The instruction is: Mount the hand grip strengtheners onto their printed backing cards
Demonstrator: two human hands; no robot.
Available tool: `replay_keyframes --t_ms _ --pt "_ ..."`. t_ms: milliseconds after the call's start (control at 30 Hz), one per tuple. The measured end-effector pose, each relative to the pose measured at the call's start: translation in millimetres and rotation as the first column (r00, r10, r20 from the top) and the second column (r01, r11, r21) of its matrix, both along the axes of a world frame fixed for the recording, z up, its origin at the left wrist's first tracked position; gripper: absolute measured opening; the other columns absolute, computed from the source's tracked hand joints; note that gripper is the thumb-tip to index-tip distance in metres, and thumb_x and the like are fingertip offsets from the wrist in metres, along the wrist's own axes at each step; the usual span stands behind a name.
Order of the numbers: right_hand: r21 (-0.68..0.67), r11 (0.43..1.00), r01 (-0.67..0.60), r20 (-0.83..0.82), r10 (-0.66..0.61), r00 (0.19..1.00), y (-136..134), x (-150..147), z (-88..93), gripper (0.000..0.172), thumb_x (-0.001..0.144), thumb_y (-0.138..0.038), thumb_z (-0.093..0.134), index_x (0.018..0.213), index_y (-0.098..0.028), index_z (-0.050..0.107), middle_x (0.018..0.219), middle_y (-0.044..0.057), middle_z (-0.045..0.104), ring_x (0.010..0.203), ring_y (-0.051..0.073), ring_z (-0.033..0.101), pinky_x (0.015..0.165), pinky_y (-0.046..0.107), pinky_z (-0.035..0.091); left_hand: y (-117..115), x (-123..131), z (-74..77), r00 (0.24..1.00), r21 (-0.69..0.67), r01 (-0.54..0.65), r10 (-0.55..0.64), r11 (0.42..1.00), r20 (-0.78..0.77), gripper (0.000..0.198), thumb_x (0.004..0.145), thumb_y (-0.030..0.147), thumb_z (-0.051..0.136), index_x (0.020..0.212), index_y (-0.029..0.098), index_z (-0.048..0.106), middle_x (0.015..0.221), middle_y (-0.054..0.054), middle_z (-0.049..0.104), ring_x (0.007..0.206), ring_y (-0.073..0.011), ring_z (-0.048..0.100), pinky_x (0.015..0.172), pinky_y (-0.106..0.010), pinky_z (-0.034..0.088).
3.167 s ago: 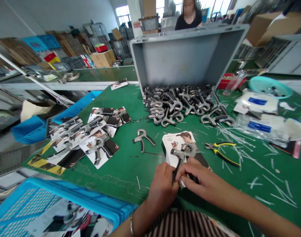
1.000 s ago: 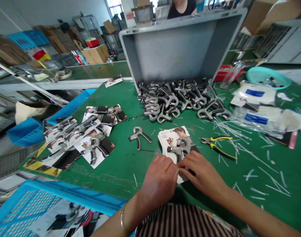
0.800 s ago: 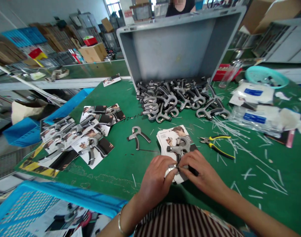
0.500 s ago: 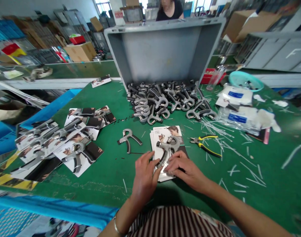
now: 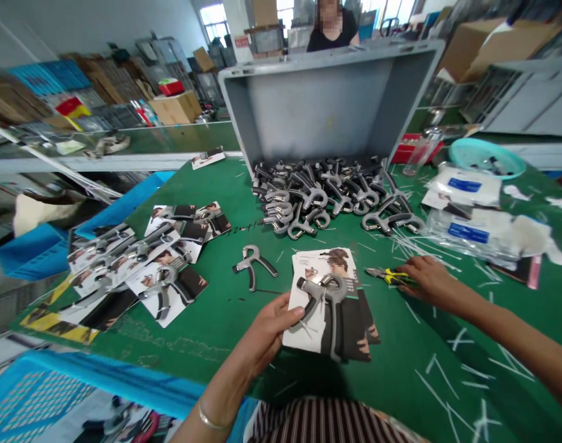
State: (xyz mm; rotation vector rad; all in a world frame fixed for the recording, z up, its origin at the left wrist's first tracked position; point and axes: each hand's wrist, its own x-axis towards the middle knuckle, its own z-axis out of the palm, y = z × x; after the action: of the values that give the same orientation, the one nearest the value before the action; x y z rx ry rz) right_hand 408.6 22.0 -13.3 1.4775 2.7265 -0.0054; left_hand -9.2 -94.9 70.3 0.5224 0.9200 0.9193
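My left hand [image 5: 276, 323] pinches the left edge of a printed card [image 5: 355, 335], its thumb over the handle of a grey and black hand grip [image 5: 337, 307] lying on that card. More cards show beneath it. My right hand [image 5: 423, 278] is closed around the yellow handles of the pliers [image 5: 391, 277], whose jaws point left. To the left of the cards, a loose hand grip [image 5: 252, 261] rests on the green table [image 5: 207, 344]. Several carded hand grips [image 5: 163, 286] lie overlapping at the left.
A grey crate [image 5: 308, 111] stands tipped on its side, with a heap of hand grips [image 5: 308, 197] at its mouth. White strips [image 5: 460, 341] litter the right side. A turquoise basin [image 5: 486, 154] and plastic bags [image 5: 470, 234] are at the right. A person [image 5: 334, 31] is behind the crate.
My right hand has left the cards, moved right and closed on the pliers. My left hand now holds the card with the hand grip, which has shifted nearer. The view has turned slightly left.
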Motion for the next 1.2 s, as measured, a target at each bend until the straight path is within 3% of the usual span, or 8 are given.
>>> replay_keyframes --t_ms 333,500,667,800,967,1000,1067,1200 --pt "0.134 0.99 0.031 0.056 -0.039 0.998 6 -4 9.8 0.053 0.093 -0.05 0.049 0.144 -0.034 0.045 0.132 0.017 0.051 0.103 0.034 0.052 0.082 0.047 0.043 23 30 2.7 0.998 -0.026 0.028 -0.027 0.999 0.05 0.029 0.083 0.028 0.07 0.106 0.011 0.068 0.092 -0.01 0.075 0.07 -0.0168 0.069 0.064 -0.024 0.054" --pt "-0.024 0.993 -0.114 -0.038 0.114 0.993 31 1 11.9 0.042 0.092 -0.039 0.054 0.133 -0.03 0.057 0.132 0.016 0.053 0.116 0.036 0.046 0.091 0.049 0.038 30 41 -8.0 0.997 0.003 -0.067 0.066 0.998 0.048 0.033 0.077 0.028 0.075 0.105 0.011 0.067 0.095 -0.01 0.075 0.076 -0.0204 0.071 0.071 -0.03 0.056" --pt "-0.201 0.977 0.065 -0.307 -0.126 0.943 45 -17 16.1 0.04 0.086 -0.048 0.058 0.115 -0.022 0.067 0.094 0.013 0.063 0.086 0.028 0.056 0.082 0.044 0.043 32 46 -10.7 0.991 0.035 -0.108 0.105 0.994 0.085 0.032 0.08 0.034 0.074 0.101 0.011 0.065 0.097 -0.012 0.074 0.083 -0.0204 0.07 0.074 -0.029 0.056" --pt "-0.258 0.954 0.154 -0.412 -0.252 0.876 32 -36 27.3 0.051 0.097 -0.056 0.031 0.117 -0.021 0.061 0.087 0.009 0.065 0.074 0.024 0.061 0.068 0.037 0.05 34 45 -8.9 0.995 0.038 -0.071 0.068 0.997 0.075 0.037 0.078 0.031 0.076 0.106 0.01 0.063 0.098 -0.012 0.073 0.079 -0.0194 0.069 0.072 -0.03 0.056" --pt "-0.669 0.743 0.013 -0.591 -0.543 0.597 -20 -62 65.4 0.047 0.094 -0.058 0.044 0.125 -0.024 0.053 0.102 0.007 0.066 0.083 0.024 0.065 0.071 0.037 0.055 34 44 -13.3 0.991 0.057 -0.092 0.086 0.994 0.107 0.036 0.08 0.027 0.074 0.11 0.011 0.062 0.098 -0.01 0.072 0.082 -0.0173 0.068 0.074 -0.027 0.055" --pt "-0.686 0.727 0.003 -0.567 -0.538 0.623 -31 -68 74.3 0.044 0.093 -0.055 0.049 0.124 -0.024 0.053 0.106 0.007 0.065 0.087 0.025 0.065 0.075 0.039 0.054 34 44 -14.2 0.99 0.054 -0.096 0.09 0.994 0.107 0.035 0.08 0.027 0.073 0.109 0.011 0.062 0.095 -0.009 0.072 0.078 -0.0163 0.068 0.072 -0.026 0.055" --pt "-0.58 0.814 0.035 -0.494 -0.385 0.78 -47 -83 89.2 0.037 0.093 -0.047 0.052 0.122 -0.024 0.054 0.111 0.009 0.064 0.095 0.027 0.062 0.085 0.043 0.051 34 44 -15.0 0.99 0.05 -0.099 0.093 0.994 0.102 0.034 0.081 0.027 0.073 0.109 0.012 0.062 0.089 -0.006 0.072 0.069 -0.0137 0.066 0.069 -0.026 0.055" --pt "-0.132 0.991 -0.023 -0.187 -0.002 0.982 -55 -106 102.1 0.044 0.083 -0.027 0.056 0.127 -0.018 0.053 0.114 0.016 0.062 0.101 0.034 0.054 0.088 0.051 0.045 33 45 -13.9 0.993 0.063 -0.096 0.091 0.993 0.078 0.033 0.082 0.028 0.071 0.11 0.013 0.061 0.088 -0.005 0.071 0.065 -0.0121 0.065 0.07 -0.026 0.055"
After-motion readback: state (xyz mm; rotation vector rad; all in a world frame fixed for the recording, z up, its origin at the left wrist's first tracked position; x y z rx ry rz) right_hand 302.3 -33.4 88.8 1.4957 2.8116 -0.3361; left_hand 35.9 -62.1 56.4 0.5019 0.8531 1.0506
